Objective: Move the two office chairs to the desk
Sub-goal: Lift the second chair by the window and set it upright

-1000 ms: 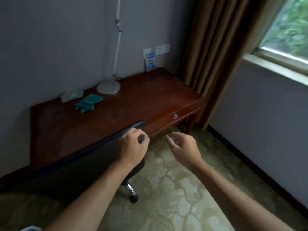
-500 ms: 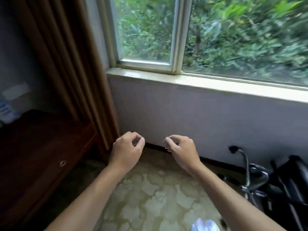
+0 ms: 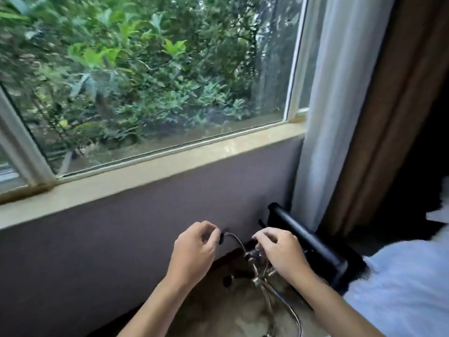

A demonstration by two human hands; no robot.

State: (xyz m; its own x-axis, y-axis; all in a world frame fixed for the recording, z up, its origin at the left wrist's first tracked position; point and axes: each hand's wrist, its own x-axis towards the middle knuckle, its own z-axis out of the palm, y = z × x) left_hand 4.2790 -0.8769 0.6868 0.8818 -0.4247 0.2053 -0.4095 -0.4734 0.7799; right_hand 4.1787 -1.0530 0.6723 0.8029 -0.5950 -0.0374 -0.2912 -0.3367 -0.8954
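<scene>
A black office chair (image 3: pixel 308 242) stands low at the right, against the wall under the window. Its chrome base (image 3: pixel 263 278) and a black caster (image 3: pixel 227 280) show between my arms. My left hand (image 3: pixel 194 249) hovers just left of the chrome base with loosely curled fingers and holds nothing. My right hand (image 3: pixel 279 251) hangs over the base, close to the chair's black padded part, also curled and holding nothing. I cannot tell whether it touches the chair. The desk and the other chair are out of view.
A grey wall (image 3: pixel 109 239) with a window sill (image 3: pixel 145 171) fills the front. A white sheer curtain (image 3: pixel 337 105) and a brown curtain (image 3: pixel 393 117) hang at the right. White bedding (image 3: pixel 401 288) lies at the lower right. Patterned carpet (image 3: pixel 233 312) covers the floor.
My view has swung right, from the desk and the first chair past the window to the second chair. My left hand has left the first chair's back. Both hands stay raised and curled.
</scene>
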